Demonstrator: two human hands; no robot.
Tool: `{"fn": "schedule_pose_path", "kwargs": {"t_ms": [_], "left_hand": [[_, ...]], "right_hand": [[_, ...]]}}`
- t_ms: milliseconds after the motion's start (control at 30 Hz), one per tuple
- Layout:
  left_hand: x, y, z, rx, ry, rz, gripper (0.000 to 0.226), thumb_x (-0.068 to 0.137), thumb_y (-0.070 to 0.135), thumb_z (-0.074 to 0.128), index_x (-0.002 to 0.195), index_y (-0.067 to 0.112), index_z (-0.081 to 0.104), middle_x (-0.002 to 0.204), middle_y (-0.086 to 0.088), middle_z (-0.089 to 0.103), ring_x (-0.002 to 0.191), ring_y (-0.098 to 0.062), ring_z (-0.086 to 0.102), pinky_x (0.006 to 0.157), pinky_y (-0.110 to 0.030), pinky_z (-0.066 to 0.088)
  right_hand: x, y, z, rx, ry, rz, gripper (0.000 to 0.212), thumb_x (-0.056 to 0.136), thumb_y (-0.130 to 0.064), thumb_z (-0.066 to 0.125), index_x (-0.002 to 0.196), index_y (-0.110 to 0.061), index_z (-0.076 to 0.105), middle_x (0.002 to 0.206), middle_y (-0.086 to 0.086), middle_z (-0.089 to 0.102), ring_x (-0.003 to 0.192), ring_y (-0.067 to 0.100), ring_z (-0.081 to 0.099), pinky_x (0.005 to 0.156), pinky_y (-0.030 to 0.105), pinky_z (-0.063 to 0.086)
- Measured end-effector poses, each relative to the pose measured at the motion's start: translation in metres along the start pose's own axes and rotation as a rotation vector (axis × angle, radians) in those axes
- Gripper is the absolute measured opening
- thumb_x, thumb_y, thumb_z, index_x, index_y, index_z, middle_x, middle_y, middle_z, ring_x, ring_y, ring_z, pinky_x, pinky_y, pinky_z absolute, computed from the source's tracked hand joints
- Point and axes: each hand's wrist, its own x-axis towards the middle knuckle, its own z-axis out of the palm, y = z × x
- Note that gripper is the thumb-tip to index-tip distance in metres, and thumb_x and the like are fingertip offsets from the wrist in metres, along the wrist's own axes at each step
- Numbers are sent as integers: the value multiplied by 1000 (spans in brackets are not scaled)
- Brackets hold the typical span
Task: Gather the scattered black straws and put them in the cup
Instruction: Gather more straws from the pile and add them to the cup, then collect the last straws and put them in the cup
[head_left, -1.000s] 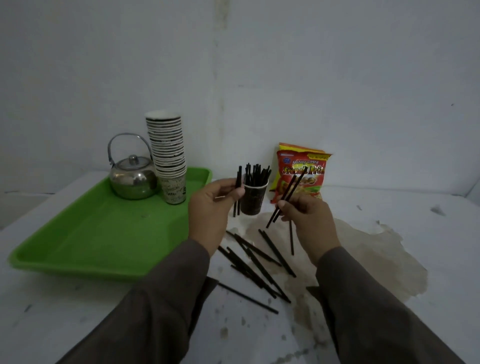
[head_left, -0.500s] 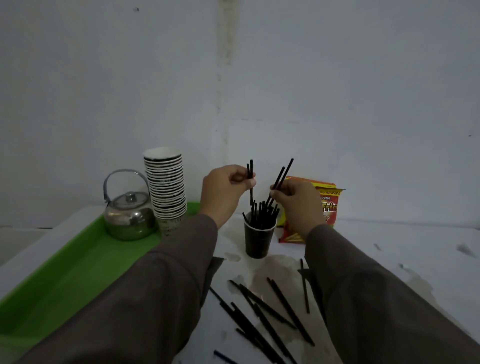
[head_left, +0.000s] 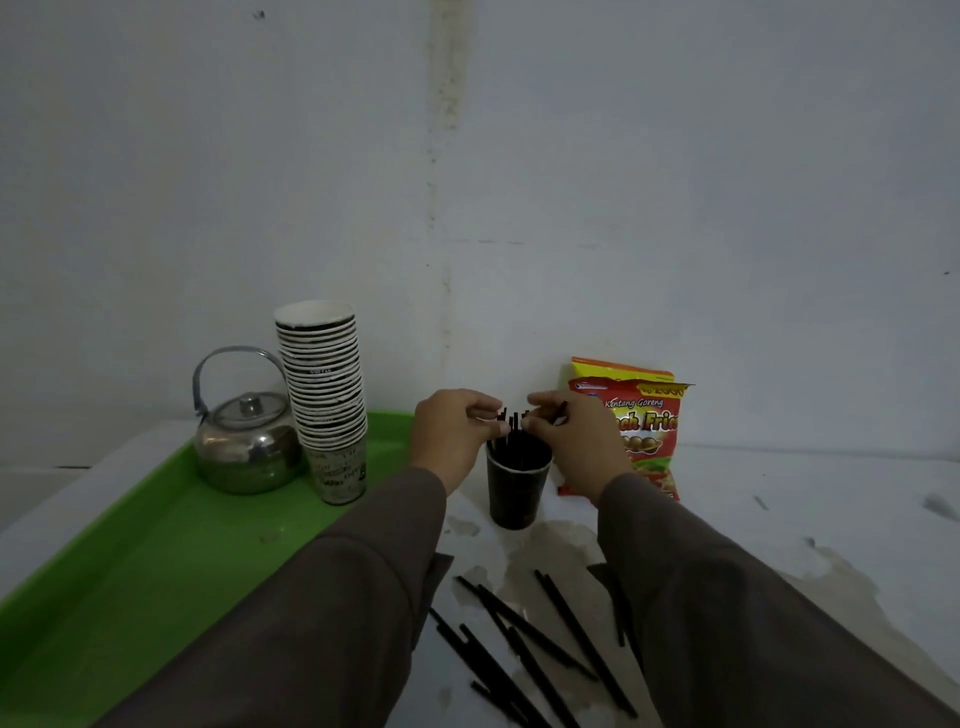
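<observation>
**Ana:** Both hands are up at the cup now. Left hand (head_left: 457, 431) has its fingers curled in toward the thumb, pinched around the tops of the straws in the cup (head_left: 514, 431), as far as I can make out. Right hand (head_left: 566, 431) is closed too, with one short black straw end poking out past its knuckles.

**Ben:** So each hand has hold of something?

**Ana:** Right hand yes, a straw. Left hand looks pinched on a straw top, but the fingers hide the contact, so I can't swear to it. Beneath them stands the dark cup (head_left: 518, 488), upright on the white table (head_left: 805, 499), a bundle of straws standing in it.

**Ben:** And the leftovers?

**Ana:** Plenty. Loose straws (head_left: 524, 644) lie criss-crossed on the near part of the table, between the two sleeves, well apart from the cup. Roughly eight or so, some hidden under the arms.

**Ben:** Surroundings?

**Ana:** Snack bag (head_left: 639, 421) leans at the wall just right of the cup. Left of it, a green tray (head_left: 156, 561) carries a stack of paper cups (head_left: 324, 395) and a metal kettle (head_left: 244, 441).

**Ben:** Progress, then?

**Ana:** I'd call it past halfway: a good bunch is in, this load is going in, and the near pile waits for more trips.
</observation>
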Motion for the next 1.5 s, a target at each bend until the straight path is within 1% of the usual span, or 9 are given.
{"fn": "schedule_pose_path", "kwargs": {"t_ms": [100, 200, 333, 467, 600, 700, 867, 1167, 1500], "left_hand": [[0, 2, -4, 27, -1, 29, 35, 73, 7, 72, 108, 5, 66, 105, -17, 70, 90, -22, 67, 90, -28, 50], [-3, 2, -6, 64, -9, 64, 38, 80, 6, 65, 117, 9, 60, 116, -13, 66, 90, -15, 64, 81, -9, 40], [-14, 4, -7, 179, -11, 136, 30, 89, 8, 54, 117, 12, 61, 121, -13, 64, 109, -22, 60, 95, -24, 42], [-34, 6, -9, 172, 40, 174, 29, 90, 9, 52, 118, 15, 60, 124, -6, 63, 113, -18, 57, 95, -22, 40], [-68, 5, -10, 154, 91, 261, 29, 88, 6, 53, 113, 19, 62, 119, 0, 64, 111, -12, 54, 92, -11, 33], [-101, -1, -7, 174, 80, 299, 26, 87, 6, 54, 106, 20, 65, 111, 1, 65, 106, -11, 53, 88, -11, 32], [-152, -18, -3, 207, -184, 304, 19, 84, 11, 61, 95, 24, 69, 97, 6, 66, 95, -9, 54, 79, -10, 36], [-176, -37, 3, 364, -414, 338, 33, 86, -5, 49, 113, 8, 63, 120, -14, 62, 110, -24, 55, 91, -15, 33], [-176, -45, -8, 402, -336, 306, 32, 89, -1, 47, 115, 12, 62, 119, -11, 62, 114, -22, 51, 91, -12, 29]], "right_hand": [[1, -4, -1, -8, 16, -37, 49, 84, -19, 63, 131, -19, 46, 110, 3, 63, 91, 12, 56, 81, 23, 46], [1, -8, 0, -40, 53, -94, 60, 86, -27, 60, 139, -25, 32, 122, 4, 55, 102, 17, 53, 89, 33, 46], [-1, -4, 4, -425, -17, -168, 58, 92, -51, 31, 144, -32, 12, 150, 3, 27, 136, 30, 23, 108, 51, 22], [-10, -5, 2, -324, -77, -107, 57, 92, -55, 19, 143, -39, 2, 156, -2, 12, 142, 31, 4, 110, 58, 5], [-33, -12, -15, -15, 122, -115, 62, 88, -58, 23, 143, -31, 17, 150, 3, 30, 138, 27, 22, 112, 56, 19], [-65, -4, -25, 85, 223, -93, 46, 93, -42, 39, 133, -21, 39, 132, 5, 49, 120, 21, 46, 101, 47, 40], [-123, 41, -29, -140, 193, 10, 13, 89, -19, 54, 101, -19, 60, 105, 3, 58, 93, 17, 54, 81, 29, 43], [-127, 64, -11, -552, 59, 262, 28, 88, -32, 50, 90, -7, 63, 95, 14, 63, 87, 31, 59, 76, 38, 50], [-115, 57, -7, -808, -7, 262, 21, 87, -9, 42, 94, -4, 61, 99, 14, 59, 92, 31, 58, 73, 36, 46]]}}
